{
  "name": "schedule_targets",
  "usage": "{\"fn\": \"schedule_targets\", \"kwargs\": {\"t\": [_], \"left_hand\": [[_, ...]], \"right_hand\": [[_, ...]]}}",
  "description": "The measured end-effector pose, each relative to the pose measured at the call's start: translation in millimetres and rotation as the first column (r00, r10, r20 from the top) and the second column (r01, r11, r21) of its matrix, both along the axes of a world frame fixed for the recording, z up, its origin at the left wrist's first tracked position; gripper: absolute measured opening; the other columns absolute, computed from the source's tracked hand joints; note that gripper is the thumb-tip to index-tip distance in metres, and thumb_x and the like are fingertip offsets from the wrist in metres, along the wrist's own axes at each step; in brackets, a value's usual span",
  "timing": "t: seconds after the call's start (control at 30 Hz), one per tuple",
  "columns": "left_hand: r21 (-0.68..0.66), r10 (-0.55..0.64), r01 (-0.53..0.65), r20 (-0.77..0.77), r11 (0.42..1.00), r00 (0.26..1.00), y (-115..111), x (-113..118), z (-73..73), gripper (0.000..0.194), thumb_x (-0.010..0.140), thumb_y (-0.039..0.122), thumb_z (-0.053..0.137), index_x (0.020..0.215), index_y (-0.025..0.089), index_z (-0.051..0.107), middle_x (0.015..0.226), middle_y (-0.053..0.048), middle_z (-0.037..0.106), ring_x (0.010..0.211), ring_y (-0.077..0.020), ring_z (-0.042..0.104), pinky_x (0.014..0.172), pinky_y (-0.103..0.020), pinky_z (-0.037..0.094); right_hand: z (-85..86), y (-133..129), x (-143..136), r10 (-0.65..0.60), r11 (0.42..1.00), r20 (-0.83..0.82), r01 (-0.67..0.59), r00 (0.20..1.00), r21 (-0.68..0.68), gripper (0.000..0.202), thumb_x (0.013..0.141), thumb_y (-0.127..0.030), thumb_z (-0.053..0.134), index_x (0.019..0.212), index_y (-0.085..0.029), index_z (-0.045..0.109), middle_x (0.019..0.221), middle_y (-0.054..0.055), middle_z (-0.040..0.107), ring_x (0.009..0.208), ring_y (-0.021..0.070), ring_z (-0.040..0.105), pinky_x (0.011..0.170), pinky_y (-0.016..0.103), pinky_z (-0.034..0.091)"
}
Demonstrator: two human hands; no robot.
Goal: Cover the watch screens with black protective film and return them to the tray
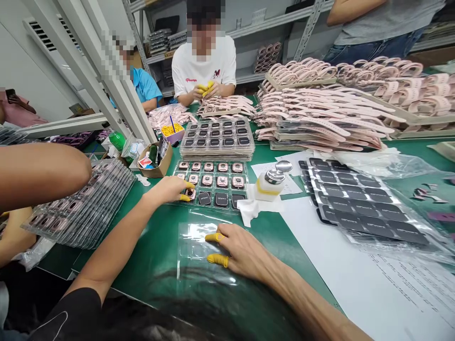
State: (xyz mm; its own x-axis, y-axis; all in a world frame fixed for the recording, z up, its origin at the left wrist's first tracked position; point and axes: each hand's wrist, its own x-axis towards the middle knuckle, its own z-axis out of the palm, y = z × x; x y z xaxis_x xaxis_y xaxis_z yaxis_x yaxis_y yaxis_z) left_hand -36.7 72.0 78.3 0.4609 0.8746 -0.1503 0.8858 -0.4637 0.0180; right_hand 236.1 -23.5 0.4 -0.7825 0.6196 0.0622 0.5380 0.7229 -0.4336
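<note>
Yellow finger cots cover the thumb and index finger of my left hand (168, 191), which pinches a pink-framed watch case (190, 193) in the front left pocket of a clear tray (213, 208). Beside it in the front row lie black square covers (221, 199); similar watch cases (222, 181) fill the two rows behind. My right hand (232, 248), also with two yellow cots, rests over a clear plastic sheet (194, 244) on the green table (159, 246). Its thumb and index finger are apart with nothing between them.
A pump bottle (270, 182) stands right of the tray, near sheets of black squares (369, 199). Stacked trays (217, 139) sit behind, more (85, 208) at left. Pink straps (313, 113) are piled at back right. A person in white (204, 66) sits opposite.
</note>
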Motion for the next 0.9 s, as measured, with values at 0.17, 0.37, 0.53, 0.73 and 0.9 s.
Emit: {"fn": "schedule_targets", "kwargs": {"t": [0.17, 0.37, 0.53, 0.73, 0.9], "left_hand": [[-0.072, -0.137, 0.133, -0.053, 0.988, 0.989, 0.5, -4.8, 1.3, 0.033, 0.102, 0.032, 0.06, 0.129, 0.018, 0.072, 0.104, -0.01, 0.074, 0.096, -0.0222, 0.06, 0.088, -0.031, 0.044], [0.047, 0.15, -0.185, 0.41, 0.982, 0.899, -15.0, 6.7, -11.8, 0.03, 0.107, 0.029, 0.046, 0.127, 0.02, 0.067, 0.121, -0.009, 0.073, 0.111, -0.0219, 0.063, 0.103, -0.04, 0.05], [-0.488, 0.495, -0.086, 0.853, 0.869, 0.165, -51.4, 55.1, -37.1, 0.027, 0.101, 0.041, 0.064, 0.12, 0.022, 0.061, 0.112, -0.005, 0.073, 0.096, -0.0204, 0.073, 0.09, -0.041, 0.06], [-0.711, 0.745, 0.335, 0.666, 0.618, 0.038, -78.4, 75.6, -63.0, 0.066, 0.074, 0.031, 0.095, 0.125, 0.024, 0.054, 0.104, -0.002, 0.071, 0.073, -0.0163, 0.075, 0.076, -0.036, 0.064], [-0.712, 0.756, 0.412, 0.65, 0.569, 0.079, -81.2, 70.6, -62.7, 0.062, 0.072, 0.024, 0.095, 0.121, 0.025, 0.057, 0.121, -0.003, 0.069, 0.08, -0.014, 0.075, 0.078, -0.033, 0.063]], "right_hand": [[-2.8, 2.2, -1.9, -0.031, 0.998, 0.02, 0.031, 0.999, 0.046, 0.044, 0.1, -0.055, 0.062, 0.126, -0.021, 0.072, 0.104, 0.01, 0.069, 0.089, 0.0284, 0.065, 0.075, 0.041, 0.051], [-9.6, -0.7, -2.5, -0.053, 0.992, -0.204, 0.074, 0.978, 0.098, 0.039, 0.099, -0.053, 0.065, 0.122, -0.021, 0.07, 0.098, 0.008, 0.067, 0.081, 0.0268, 0.065, 0.068, 0.042, 0.055], [-4.3, 8.0, 4.4, -0.325, 0.918, -0.701, 0.389, 0.634, -0.073, 0.026, 0.104, -0.033, 0.059, 0.13, -0.031, 0.061, 0.096, 0.001, 0.061, 0.073, 0.018, 0.062, 0.064, 0.034, 0.057], [-4.3, 19.7, 16.1, -0.247, 0.958, -0.736, 0.273, 0.63, -0.089, 0.028, 0.098, -0.021, 0.066, 0.123, -0.033, 0.068, 0.107, 0.002, 0.06, 0.084, 0.0167, 0.066, 0.068, 0.032, 0.059], [-11.1, 18.1, 11.5, -0.148, 0.974, -0.673, 0.226, 0.725, 0.029, 0.02, 0.096, -0.011, 0.061, 0.104, -0.029, 0.067, 0.11, 0.004, 0.061, 0.096, 0.0184, 0.067, 0.078, 0.034, 0.06]]}}
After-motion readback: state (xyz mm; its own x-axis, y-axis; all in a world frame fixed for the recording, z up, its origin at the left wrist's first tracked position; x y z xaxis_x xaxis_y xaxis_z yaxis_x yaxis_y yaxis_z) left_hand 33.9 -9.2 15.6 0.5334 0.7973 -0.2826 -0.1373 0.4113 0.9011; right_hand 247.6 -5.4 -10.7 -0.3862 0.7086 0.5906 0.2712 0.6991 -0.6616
